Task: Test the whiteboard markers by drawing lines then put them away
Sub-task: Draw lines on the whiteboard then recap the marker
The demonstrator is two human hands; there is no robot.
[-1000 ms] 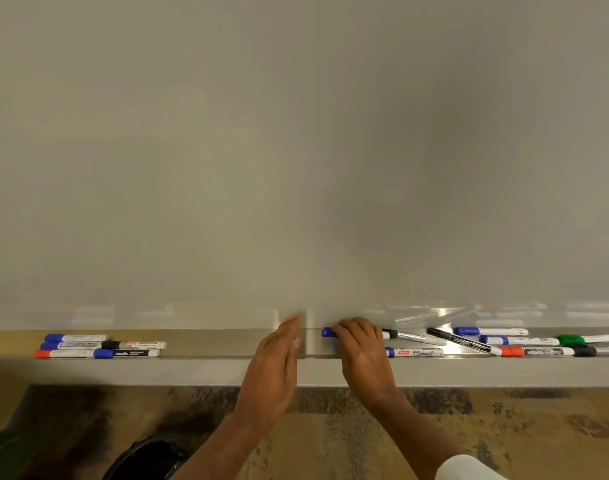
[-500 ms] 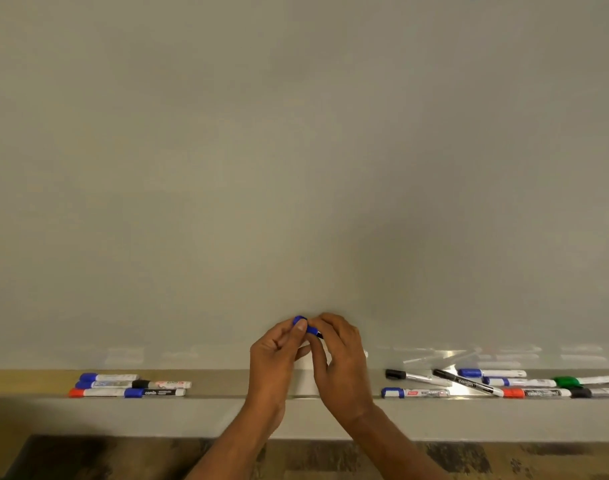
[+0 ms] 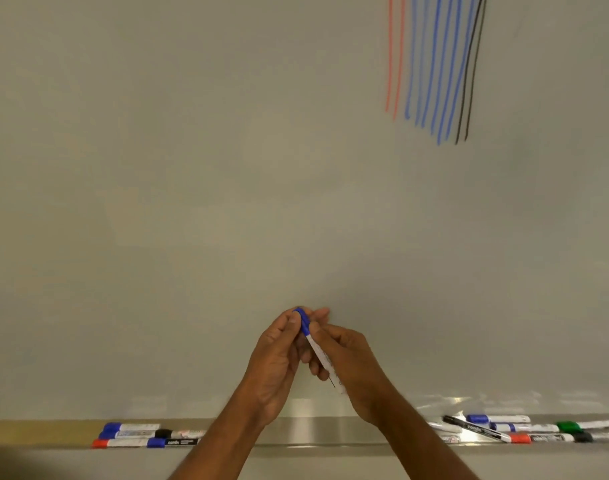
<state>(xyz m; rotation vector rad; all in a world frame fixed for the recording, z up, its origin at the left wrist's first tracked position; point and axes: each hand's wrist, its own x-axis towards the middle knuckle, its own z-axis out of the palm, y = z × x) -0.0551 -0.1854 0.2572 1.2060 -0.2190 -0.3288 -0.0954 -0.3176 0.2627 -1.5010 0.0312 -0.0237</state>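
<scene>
Both hands grip one marker (image 3: 316, 348): left hand (image 3: 277, 362) pinches its blue cap (image 3: 303, 320), right hand (image 3: 348, 362) hides the barrel's lower end.

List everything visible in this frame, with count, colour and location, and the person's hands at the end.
White wall-mounted whiteboard: one, fills most of the view.
Drawn test lines: two red, about seven blue, two black, upper right of the board.
Metal marker tray: one, silver, along the board's bottom edge.
Left marker group: about five, blue, black and red caps, left on the tray.
Right marker group: about eight, blue, black, red and green caps, right on the tray.
Blue-capped white marker: one, held mid-air.
Left hand: grip on the blue cap.
Right hand: grip on the barrel.
</scene>
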